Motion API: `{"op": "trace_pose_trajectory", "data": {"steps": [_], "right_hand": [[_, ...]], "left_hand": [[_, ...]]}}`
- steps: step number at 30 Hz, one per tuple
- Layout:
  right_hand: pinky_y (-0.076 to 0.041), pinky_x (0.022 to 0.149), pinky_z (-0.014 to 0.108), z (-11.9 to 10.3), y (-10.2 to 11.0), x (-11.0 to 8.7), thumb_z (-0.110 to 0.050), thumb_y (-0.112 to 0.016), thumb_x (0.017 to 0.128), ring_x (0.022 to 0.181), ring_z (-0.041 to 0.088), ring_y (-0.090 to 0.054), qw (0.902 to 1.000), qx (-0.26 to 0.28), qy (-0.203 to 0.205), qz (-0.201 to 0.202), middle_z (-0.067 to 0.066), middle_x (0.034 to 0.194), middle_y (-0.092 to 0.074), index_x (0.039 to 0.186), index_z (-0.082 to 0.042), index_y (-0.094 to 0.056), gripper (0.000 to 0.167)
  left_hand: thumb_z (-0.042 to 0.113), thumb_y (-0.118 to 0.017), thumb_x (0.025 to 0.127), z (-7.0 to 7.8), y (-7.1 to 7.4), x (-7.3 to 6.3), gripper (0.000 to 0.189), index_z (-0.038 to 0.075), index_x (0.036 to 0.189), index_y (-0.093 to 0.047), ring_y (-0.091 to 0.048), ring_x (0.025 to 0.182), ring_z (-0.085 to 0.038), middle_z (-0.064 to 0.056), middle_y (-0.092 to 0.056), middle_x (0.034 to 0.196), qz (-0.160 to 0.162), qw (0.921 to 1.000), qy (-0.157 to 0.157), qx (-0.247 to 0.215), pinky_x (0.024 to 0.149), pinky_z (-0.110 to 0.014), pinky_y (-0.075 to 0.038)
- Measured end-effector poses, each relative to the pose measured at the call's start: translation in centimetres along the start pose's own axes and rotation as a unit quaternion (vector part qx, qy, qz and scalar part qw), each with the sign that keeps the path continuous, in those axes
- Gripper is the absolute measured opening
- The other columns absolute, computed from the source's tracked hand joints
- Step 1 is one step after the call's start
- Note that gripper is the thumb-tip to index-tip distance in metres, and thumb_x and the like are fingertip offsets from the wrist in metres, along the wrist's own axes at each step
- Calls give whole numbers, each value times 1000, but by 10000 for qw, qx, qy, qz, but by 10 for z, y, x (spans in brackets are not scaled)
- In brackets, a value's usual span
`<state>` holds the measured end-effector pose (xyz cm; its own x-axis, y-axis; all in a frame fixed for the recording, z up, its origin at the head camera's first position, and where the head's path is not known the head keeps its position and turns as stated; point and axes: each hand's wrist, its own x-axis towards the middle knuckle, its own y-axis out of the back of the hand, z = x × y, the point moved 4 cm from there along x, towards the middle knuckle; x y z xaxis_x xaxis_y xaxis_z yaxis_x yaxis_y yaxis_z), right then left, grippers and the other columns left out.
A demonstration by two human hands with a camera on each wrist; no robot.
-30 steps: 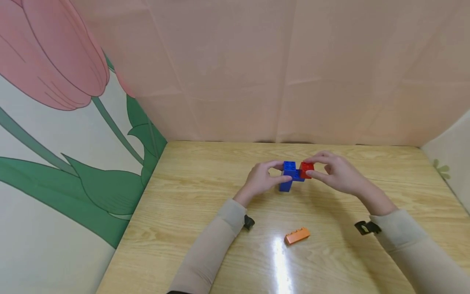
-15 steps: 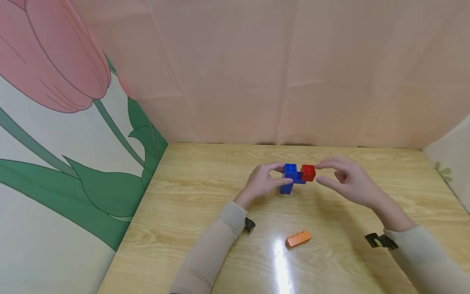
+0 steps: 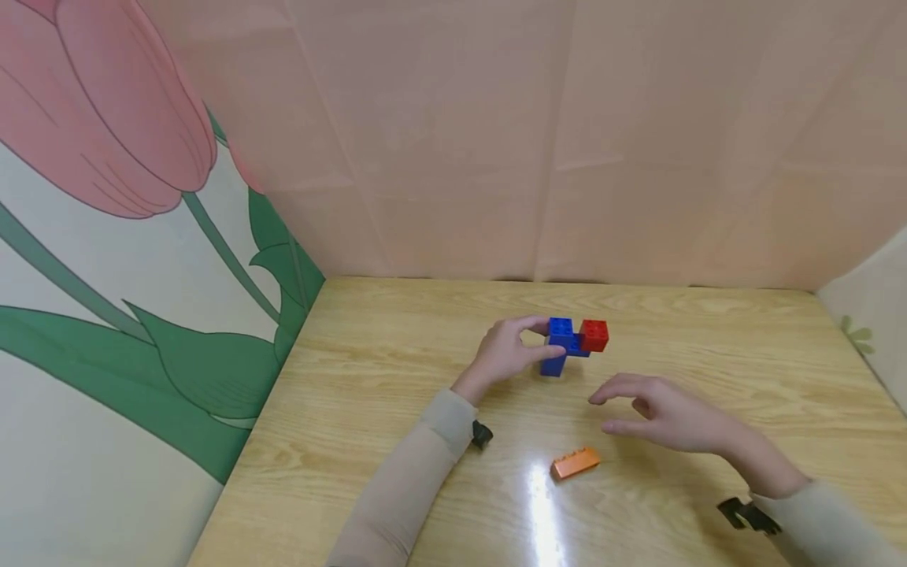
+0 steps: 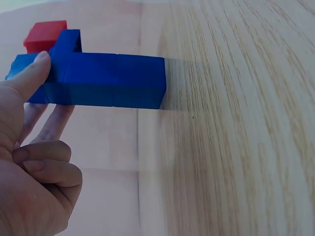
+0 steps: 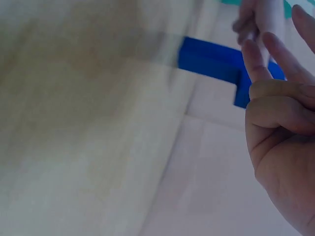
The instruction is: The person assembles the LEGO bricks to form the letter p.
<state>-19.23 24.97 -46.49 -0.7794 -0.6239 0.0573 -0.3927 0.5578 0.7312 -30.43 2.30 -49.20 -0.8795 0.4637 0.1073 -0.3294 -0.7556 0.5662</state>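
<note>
A tower of stacked blue building bricks (image 4: 91, 78) stands upright on the table, with a blue brick jutting out to the right near its top. On the end of that arm sits a red brick (image 3: 594, 335). My left hand (image 3: 500, 352) pinches the upper part of the tower between thumb and fingers. My right hand (image 3: 662, 413) holds nothing; it hovers over the table, its thumb and forefinger apart. An orange brick (image 3: 575, 464) with a row of studs lies a little nearer to me, left of and below the right hand in the head view.
The wooden table (image 3: 397, 339) backs onto a pinkish cloth (image 3: 439, 157). On the left is a panel with a printed tulip (image 3: 120, 110), and on the right a pale panel (image 3: 879, 307).
The right hand has let go of the red brick, drawn away to the right, then come down toward the orange brick. The left hand keeps its hold on the blue tower.
</note>
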Motion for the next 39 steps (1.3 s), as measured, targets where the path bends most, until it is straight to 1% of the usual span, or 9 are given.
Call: {"op": "trace_pose_trajectory", "data": {"steps": [2,4,9,13,18,22,28,35,39], "right_hand": [[-57,82,53,4,-10,-1,-34,-74,99,113,15,-61,9996,84,-101,-246,-7,125,-68,126,-28,-70,28],[-55,86,60,6,-19,-2,-35,-74,99,119,19,-61,9989,141,-87,-448,-5,126,-68,127,-26,-71,30],[-56,91,48,6,-35,-3,-35,-72,100,115,16,-63,9966,-35,393,-722,-6,125,-68,129,-22,-71,31],[-55,94,42,5,-42,-5,-36,-70,101,114,15,-64,9953,-63,557,-784,-9,124,-68,128,-23,-72,30],[-55,95,43,7,-47,-7,-37,-71,100,113,14,-64,9950,-36,556,-826,-11,123,-67,126,-25,-72,29],[-54,96,42,11,-52,-8,-37,-70,101,112,13,-64,9939,81,509,-971,-12,121,-67,125,-26,-72,27],[-52,96,39,20,-55,-8,-41,-69,101,110,10,-62,9925,273,342,-1139,-15,119,-66,123,-31,-72,24],[-52,95,38,21,-55,-7,-39,-69,101,109,9,-62,9926,270,348,-1131,-16,117,-66,119,-32,-71,20],[-52,94,38,20,-55,-7,-40,-69,101,108,8,-62,9929,245,236,-1142,-18,115,-66,118,-32,-71,19]], "left_hand": [[56,-77,90,-1,0,0,63,20,140,-66,-63,124,-24,15,-69,119,1,10000,12,-16,99,-43,-52],[56,-77,90,-1,0,0,63,20,141,-66,-62,124,-24,15,-69,119,4,10000,21,-14,100,-44,-51],[55,-77,90,-2,-1,0,63,18,140,-66,-65,120,-25,14,-69,118,8,10000,-39,-26,96,-38,-52],[54,-77,90,-2,-1,-1,63,17,139,-67,-67,110,-23,14,-70,118,15,10000,-73,-54,87,-30,-53],[54,-78,90,-3,-1,-2,63,18,140,-67,-65,90,-18,15,-69,117,26,10000,-26,-92,74,-27,-52],[54,-78,90,-2,-1,-2,63,18,140,-66,-64,89,-16,15,-69,117,27,9999,-28,-116,73,-26,-52],[55,-77,90,-1,0,-2,62,19,140,-66,-58,74,-16,16,-69,118,40,9999,-64,-93,68,-27,-49],[56,-77,90,0,0,-2,63,18,140,-66,-63,84,-17,15,-70,118,56,9999,-71,-82,77,-27,-51],[56,-76,90,0,0,-1,63,18,139,-67,-59,74,-15,15,-70,118,75,9999,-107,-53,73,-27,-49]]}}
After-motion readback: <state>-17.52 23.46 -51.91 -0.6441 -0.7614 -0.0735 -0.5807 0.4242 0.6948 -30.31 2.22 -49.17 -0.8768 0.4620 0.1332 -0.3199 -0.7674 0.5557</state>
